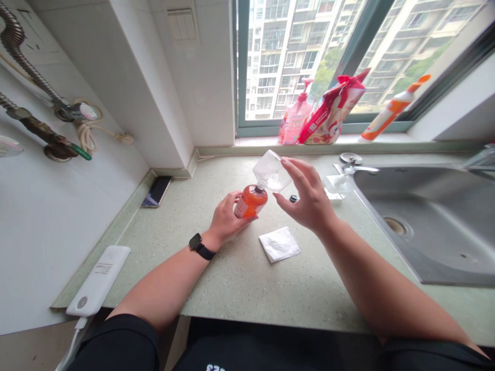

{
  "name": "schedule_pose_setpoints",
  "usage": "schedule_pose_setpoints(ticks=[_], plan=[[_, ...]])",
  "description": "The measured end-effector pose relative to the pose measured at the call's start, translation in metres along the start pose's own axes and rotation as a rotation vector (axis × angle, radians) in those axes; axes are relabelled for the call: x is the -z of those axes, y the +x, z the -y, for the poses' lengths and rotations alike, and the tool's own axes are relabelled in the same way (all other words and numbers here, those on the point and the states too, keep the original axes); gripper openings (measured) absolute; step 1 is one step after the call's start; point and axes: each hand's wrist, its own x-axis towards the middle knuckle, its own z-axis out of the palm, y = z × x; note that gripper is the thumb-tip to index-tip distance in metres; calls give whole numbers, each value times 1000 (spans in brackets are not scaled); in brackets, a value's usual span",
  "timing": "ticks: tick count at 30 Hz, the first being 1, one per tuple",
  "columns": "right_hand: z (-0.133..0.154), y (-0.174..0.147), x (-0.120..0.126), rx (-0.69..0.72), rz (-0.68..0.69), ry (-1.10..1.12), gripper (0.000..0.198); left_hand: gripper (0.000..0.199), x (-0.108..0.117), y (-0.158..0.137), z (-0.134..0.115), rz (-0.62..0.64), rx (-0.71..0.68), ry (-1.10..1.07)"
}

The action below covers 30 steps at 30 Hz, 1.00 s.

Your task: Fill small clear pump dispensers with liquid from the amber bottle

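Observation:
My left hand (pixel 228 221) is wrapped round an orange bottle (pixel 256 202) with a pale label, which stands on the counter. Its narrow dark neck is uncapped. Between the thumb and fingers of my right hand (pixel 307 201) is a clear plastic bottle (pixel 271 171), tipped over so that its mouth meets or nearly meets that neck. Whether the mouths touch, I cannot tell. A small dark cap (pixel 294 198) lies partly behind my right hand. Nearer to me is a folded white paper towel (pixel 279 244) on the counter.
A steel sink (pixel 429 221) is on the right, with a white pump head (pixel 340 181) by its corner. A phone (pixel 157 191) and a cabled white power bank (pixel 98 281) lie left. The windowsill holds a pink pump bottle (pixel 294 121), a red bag (pixel 332 111) and an orange-white bottle (pixel 390 113).

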Motion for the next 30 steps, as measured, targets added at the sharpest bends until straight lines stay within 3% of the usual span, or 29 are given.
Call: schedule_pose_setpoints(ticks=[30], plan=[[1,-4,6,29,12,-31,99,81,0,0,2,49,26,-15]])
